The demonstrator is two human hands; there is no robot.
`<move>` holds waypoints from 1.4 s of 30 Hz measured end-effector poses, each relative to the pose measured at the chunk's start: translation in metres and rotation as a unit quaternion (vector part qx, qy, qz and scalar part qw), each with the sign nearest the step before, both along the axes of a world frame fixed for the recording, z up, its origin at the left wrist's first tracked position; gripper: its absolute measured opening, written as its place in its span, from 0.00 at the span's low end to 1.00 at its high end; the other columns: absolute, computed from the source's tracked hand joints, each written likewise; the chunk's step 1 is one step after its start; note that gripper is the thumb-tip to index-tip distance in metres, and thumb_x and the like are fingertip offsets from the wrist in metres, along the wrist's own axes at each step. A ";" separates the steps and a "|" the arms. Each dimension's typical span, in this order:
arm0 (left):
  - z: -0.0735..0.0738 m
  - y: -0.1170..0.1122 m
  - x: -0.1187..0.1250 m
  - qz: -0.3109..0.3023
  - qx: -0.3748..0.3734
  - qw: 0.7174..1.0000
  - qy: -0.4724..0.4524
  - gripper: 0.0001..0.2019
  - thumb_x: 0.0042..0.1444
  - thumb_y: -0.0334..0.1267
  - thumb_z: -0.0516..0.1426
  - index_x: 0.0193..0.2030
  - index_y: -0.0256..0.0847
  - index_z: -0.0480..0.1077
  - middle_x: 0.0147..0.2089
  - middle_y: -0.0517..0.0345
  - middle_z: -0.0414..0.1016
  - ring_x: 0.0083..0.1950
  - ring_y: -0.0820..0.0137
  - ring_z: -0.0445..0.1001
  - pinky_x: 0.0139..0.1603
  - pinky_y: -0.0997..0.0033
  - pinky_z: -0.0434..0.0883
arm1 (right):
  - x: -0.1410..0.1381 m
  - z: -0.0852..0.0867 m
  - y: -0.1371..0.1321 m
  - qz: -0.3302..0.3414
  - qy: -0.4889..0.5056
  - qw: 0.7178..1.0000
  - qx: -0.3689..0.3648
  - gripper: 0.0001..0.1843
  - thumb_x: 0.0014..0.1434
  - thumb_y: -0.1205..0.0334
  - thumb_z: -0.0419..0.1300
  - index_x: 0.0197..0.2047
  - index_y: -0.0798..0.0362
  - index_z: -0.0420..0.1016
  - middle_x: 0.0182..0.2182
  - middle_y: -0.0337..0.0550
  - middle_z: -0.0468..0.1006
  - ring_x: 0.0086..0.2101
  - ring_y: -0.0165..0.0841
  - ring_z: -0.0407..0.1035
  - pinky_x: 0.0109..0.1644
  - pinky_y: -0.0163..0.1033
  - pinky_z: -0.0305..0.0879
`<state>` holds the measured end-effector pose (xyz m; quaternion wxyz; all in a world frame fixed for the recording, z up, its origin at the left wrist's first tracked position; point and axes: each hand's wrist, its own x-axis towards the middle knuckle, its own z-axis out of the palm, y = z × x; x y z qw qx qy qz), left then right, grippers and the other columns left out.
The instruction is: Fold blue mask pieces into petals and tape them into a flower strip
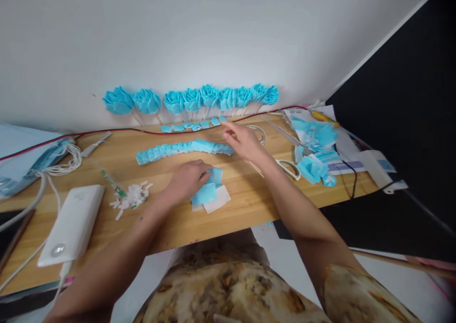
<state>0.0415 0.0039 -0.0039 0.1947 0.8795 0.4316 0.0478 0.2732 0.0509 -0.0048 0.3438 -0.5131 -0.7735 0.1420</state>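
The left hand is found near the middle of the desk, its fingers closed on a blue folded sheet that lies upon a white sheet. The right hand is held farther off, fingers spread and open, just over the right end of a row of blue folded pieces. Blue paper flowers are ranged along the far wall. The blue folded sheet is judged light, thin, soft and easily creased; it is best pinched at a folded edge.
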 end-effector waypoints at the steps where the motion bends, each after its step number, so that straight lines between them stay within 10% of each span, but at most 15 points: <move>1: -0.004 -0.002 0.001 0.005 -0.001 1.000 -0.006 0.17 0.68 0.38 0.50 0.55 0.40 0.76 0.52 0.50 0.79 0.53 0.59 0.76 0.52 0.62 0.71 | -0.002 -0.005 0.000 0.009 -0.021 1.000 -0.004 0.26 0.65 0.62 0.54 0.66 0.54 0.66 0.47 0.49 0.82 0.46 0.39 0.76 0.50 0.43 0.69; 7: -0.010 -0.011 0.002 0.029 0.005 0.999 -0.018 0.15 0.68 0.37 0.51 0.52 0.41 0.77 0.47 0.49 0.77 0.50 0.59 0.76 0.49 0.61 0.71 | -0.007 -0.025 -0.010 0.056 -0.115 0.992 -0.017 0.41 0.62 0.60 0.61 0.74 0.52 0.51 0.62 0.57 0.71 0.61 0.51 0.66 0.62 0.57 0.62; 19: -0.013 -0.012 0.003 0.034 0.020 0.999 -0.017 0.14 0.67 0.38 0.51 0.49 0.42 0.78 0.44 0.52 0.76 0.47 0.60 0.76 0.44 0.64 0.70 | -0.020 -0.044 -0.006 0.060 -0.141 0.988 0.012 0.44 0.62 0.66 0.58 0.76 0.49 0.42 0.59 0.57 0.73 0.56 0.51 0.69 0.58 0.61 0.66; 29: -0.018 -0.007 0.000 0.094 0.000 0.989 -0.111 0.20 0.65 0.35 0.50 0.61 0.43 0.72 0.53 0.50 0.79 0.51 0.59 0.77 0.51 0.61 0.71 | -0.020 -0.031 -0.014 0.078 -0.107 0.990 0.043 0.34 0.66 0.64 0.55 0.73 0.52 0.53 0.58 0.57 0.74 0.57 0.48 0.68 0.59 0.56 0.66; 35: -0.027 0.006 -0.008 0.150 -0.035 0.957 -0.247 0.21 0.62 0.32 0.52 0.60 0.38 0.73 0.45 0.53 0.80 0.41 0.67 0.75 0.44 0.68 0.71 | -0.021 -0.014 -0.029 0.085 -0.091 0.992 0.004 0.13 0.68 0.60 0.56 0.51 0.51 0.79 0.44 0.47 0.84 0.43 0.40 0.77 0.48 0.43 0.69; 42: -0.034 0.010 -0.008 0.165 -0.066 0.938 -0.298 0.20 0.60 0.33 0.52 0.57 0.38 0.75 0.39 0.54 0.79 0.32 0.71 0.72 0.36 0.71 0.69 | -0.024 -0.010 -0.033 0.102 -0.137 0.985 -0.025 0.15 0.69 0.64 0.53 0.52 0.52 0.78 0.46 0.49 0.82 0.45 0.40 0.76 0.48 0.43 0.68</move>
